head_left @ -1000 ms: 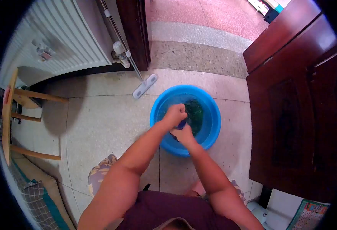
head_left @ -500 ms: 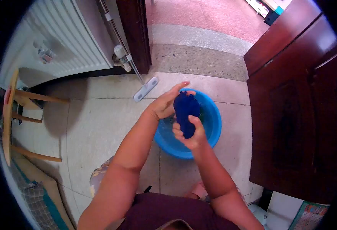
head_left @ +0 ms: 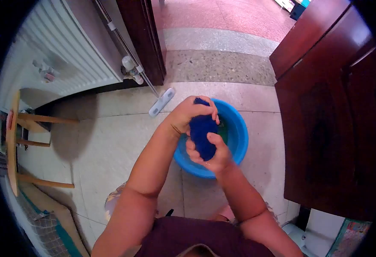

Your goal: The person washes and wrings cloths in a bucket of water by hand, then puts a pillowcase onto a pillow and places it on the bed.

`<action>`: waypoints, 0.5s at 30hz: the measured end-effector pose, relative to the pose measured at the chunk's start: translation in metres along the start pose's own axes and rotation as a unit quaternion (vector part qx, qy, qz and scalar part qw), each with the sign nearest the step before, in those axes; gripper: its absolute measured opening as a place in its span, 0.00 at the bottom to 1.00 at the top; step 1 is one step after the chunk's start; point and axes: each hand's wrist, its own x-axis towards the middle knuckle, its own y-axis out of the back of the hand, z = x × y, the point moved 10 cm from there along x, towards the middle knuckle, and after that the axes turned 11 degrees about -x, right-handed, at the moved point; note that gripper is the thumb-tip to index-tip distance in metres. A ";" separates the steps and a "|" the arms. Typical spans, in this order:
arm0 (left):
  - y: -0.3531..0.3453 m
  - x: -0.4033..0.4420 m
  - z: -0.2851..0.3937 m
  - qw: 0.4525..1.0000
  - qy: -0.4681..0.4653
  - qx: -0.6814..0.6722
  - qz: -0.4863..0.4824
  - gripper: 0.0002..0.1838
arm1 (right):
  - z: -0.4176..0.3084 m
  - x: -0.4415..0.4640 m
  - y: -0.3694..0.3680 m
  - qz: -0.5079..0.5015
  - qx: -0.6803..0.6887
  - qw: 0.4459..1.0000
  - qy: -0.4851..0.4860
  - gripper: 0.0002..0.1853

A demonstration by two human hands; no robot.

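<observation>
A bunched dark blue cloth [head_left: 203, 127] is held above a light blue plastic basin [head_left: 238, 137] on the floor. My left hand [head_left: 193, 113] wraps round the cloth's far end, fingers curled over it. Closed on the near end is my right hand [head_left: 216, 155], with the thumb pressed on top. Water shows inside the basin, along with something green [head_left: 223, 132], mostly hidden behind the cloth and my hands.
A flat mop [head_left: 162, 102] leans by the door frame, beside a white radiator [head_left: 81, 47]. On the left is a wooden stool [head_left: 14, 141] with its legs pointing sideways. A dark red wooden door [head_left: 325, 128] stands at the right.
My left hand has gone from stretched fingers beside the cloth to a closed grip round its far end. My right hand still grips the near end, slightly lower in view.
</observation>
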 end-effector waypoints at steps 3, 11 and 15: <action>0.004 0.000 -0.012 0.991 0.058 0.107 0.059 0.08 | 0.004 0.000 0.029 0.037 -0.111 0.993 -0.028 0.22; 0.045 0.000 -0.060 0.884 0.135 0.434 0.104 0.12 | 0.037 0.001 0.103 0.173 -0.242 0.951 -0.086 0.14; 0.071 -0.004 -0.095 0.807 0.110 0.560 0.152 0.12 | 0.055 -0.006 0.140 0.248 -0.330 0.904 -0.108 0.09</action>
